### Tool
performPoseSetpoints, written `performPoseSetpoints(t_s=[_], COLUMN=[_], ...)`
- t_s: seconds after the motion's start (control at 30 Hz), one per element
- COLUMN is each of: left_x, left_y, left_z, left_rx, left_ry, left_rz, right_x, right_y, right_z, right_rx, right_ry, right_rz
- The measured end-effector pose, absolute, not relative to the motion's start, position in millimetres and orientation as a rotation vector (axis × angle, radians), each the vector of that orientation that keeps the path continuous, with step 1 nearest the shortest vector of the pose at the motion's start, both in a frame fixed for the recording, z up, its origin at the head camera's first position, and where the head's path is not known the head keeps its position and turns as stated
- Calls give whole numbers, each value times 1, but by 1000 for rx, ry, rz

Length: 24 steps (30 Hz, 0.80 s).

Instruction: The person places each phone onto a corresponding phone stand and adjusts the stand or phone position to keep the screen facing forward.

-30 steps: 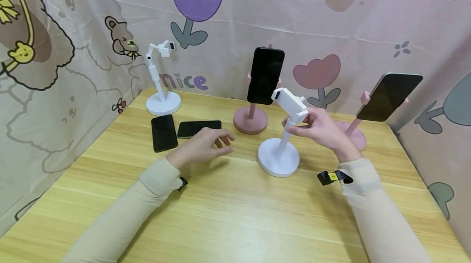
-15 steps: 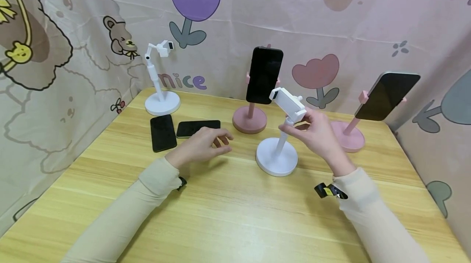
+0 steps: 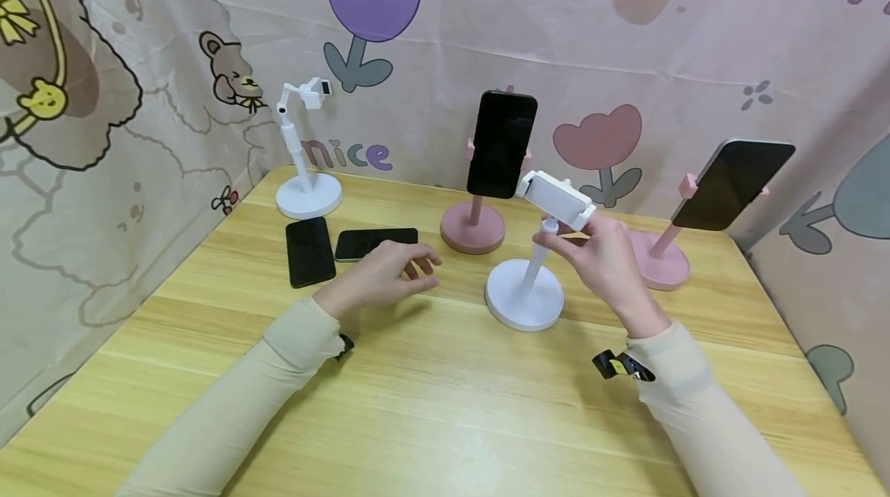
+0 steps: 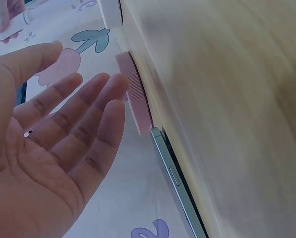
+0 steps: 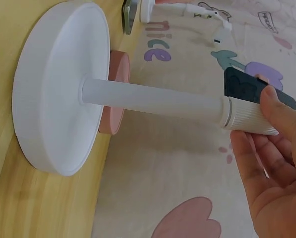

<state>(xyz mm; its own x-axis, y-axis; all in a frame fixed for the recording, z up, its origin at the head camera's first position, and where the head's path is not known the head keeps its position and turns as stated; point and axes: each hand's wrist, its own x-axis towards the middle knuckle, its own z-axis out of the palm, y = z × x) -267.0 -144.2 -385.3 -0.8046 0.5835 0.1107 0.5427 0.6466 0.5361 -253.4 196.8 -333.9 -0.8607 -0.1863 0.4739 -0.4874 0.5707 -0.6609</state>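
A white phone stand (image 3: 524, 294) stands upright on the table, with an empty clamp (image 3: 558, 199) at its top. My right hand (image 3: 612, 253) pinches the upper post, and the right wrist view shows thumb and fingers on its ribbed collar (image 5: 250, 117). To the left, my left hand (image 3: 378, 273) hovers with loosely bent fingers and holds nothing. Just behind it lies a dark phone (image 3: 361, 240), partly covered by the hand in the head view. Another dark phone (image 3: 310, 252) lies flat to its left.
A second white stand (image 3: 309, 195) with an empty clamp is at the back left. Behind my hands, a pink stand (image 3: 473, 228) bears an upright phone (image 3: 502, 143). At the right, another pink stand (image 3: 660, 261) holds a tilted phone (image 3: 733, 184). Printed cloth hangs behind the table.
The clamp atop the white stand has turned and shifted a little to the right. My right hand has moved slightly lower around the collar. The left hand stays in place.
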Motion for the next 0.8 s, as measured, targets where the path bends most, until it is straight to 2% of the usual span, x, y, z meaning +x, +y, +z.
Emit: performPoseSetpoints(t_s=[0.37,0.8], left_x=[-268,-268], left_y=[-145,-144], left_z=[-388,-387], left_rx=[962,951], left_ry=[2770,2755], left_rz=[875,887], right_x=[-265,-266], right_y=[208,197], right_z=[-337,-336], right_rx=[634,673], right_ry=[-2446,-2477], right_rz=[1265,1360])
